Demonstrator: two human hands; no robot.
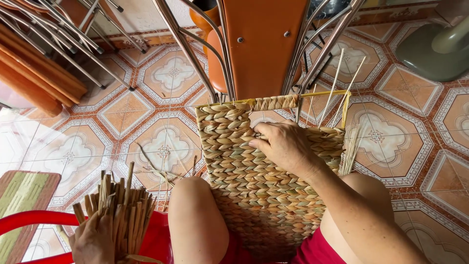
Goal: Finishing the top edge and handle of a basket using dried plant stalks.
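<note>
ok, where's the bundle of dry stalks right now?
In the head view, the bundle is at lower left, gripped by the left hand over the red stool, left of the knee and the woven mat.

Home floor used as craft space: patterned floor tiles (166, 78), stacked chairs (44, 54), rug (22, 195), reed bundle (122, 205), half-woven mat (244, 171).

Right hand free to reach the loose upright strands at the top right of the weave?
Probably yes: the right hand rests on the woven panel just below the upright strands, with nothing between them.
</note>
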